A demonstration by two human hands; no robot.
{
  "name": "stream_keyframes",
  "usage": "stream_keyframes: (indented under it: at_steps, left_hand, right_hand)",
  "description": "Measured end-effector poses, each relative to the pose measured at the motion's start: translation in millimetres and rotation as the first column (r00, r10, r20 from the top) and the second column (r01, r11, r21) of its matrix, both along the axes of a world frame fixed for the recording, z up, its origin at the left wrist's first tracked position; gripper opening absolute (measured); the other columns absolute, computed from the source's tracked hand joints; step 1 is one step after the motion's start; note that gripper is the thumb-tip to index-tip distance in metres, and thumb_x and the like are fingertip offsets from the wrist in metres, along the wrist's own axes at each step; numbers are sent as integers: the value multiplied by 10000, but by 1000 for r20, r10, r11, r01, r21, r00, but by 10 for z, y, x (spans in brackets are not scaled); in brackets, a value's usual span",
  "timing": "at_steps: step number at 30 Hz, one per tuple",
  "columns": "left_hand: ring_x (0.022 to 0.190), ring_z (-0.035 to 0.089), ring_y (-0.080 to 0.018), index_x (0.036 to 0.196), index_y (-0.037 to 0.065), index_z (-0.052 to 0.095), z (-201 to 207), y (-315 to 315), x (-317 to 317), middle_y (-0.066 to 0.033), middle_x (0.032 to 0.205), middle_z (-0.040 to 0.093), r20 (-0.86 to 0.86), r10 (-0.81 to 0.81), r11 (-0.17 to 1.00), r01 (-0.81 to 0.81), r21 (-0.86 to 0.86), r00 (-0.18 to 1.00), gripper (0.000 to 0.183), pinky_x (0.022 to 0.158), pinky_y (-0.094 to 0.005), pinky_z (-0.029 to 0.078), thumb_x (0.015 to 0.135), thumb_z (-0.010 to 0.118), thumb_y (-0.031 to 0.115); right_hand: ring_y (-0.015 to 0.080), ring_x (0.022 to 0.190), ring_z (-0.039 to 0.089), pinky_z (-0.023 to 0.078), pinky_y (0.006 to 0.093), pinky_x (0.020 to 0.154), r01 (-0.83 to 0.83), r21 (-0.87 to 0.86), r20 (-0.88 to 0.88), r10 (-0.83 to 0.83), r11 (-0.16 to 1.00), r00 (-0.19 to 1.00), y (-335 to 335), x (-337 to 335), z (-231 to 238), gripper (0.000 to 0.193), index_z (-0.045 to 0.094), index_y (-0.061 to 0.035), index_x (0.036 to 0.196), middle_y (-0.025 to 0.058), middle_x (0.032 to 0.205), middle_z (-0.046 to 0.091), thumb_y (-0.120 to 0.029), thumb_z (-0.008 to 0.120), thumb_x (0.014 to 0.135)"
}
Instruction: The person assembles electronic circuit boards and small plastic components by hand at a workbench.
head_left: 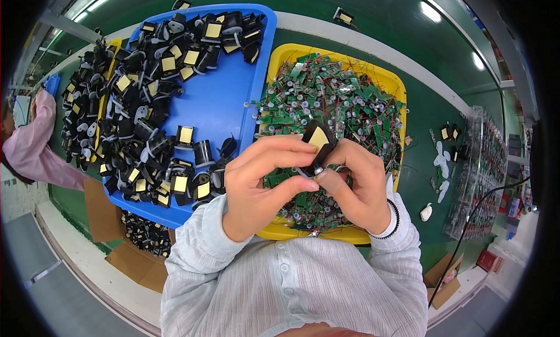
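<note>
Both my hands meet over the yellow tray (398, 98), which is heaped with green circuit boards (361, 106) on thin wires. Between them is a black plastic housing (315, 140) with a cream-coloured pad on its face. My left hand (259, 182) grips the housing from the left, fingers along its side and thumb near its lower end. My right hand (359, 182) pinches its lower right side, where a small pale round part (318, 170) shows. Whether a circuit board sits inside the housing is hidden by my fingers.
On the left a blue tray (224, 92) holds many similar black housings (175, 176), with more beyond it. A cardboard box (140, 264) of housings stands below. At right lie white pieces (441, 162) and a clear rack (478, 174) of boards. Another person's pink sleeve (44, 141) shows far left.
</note>
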State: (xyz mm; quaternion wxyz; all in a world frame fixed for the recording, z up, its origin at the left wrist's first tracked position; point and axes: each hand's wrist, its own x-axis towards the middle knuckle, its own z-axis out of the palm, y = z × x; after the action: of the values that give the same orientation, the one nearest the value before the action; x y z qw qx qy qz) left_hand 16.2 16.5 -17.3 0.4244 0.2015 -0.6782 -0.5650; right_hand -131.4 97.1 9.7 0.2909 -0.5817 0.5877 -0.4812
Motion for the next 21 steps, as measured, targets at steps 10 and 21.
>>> stream_keyframes:
  at_steps: [10,21]
  left_hand:
    - [911,598,-253,821,65,684,120,-28,28,-34,898,647,112,176,837,-89,-540,978,282,747,-312,509,554,776,58]
    - [928,585,-229,901,-9,623,42,55,-1,-113,987,601,-56,-108,989,113,96,993,240,778,-300,509,676,707,-8]
  right_hand:
    - [179,531,496,368,271,446,-54,74,-3,55,996,999,-16,-65,58,92,537,17,726,87,634,493,-52,597,737]
    - [137,599,552,433,243,487,-126,225,391,29,966,920,7,-33,50,126,580,11,828,69,704,551,-104,603,782]
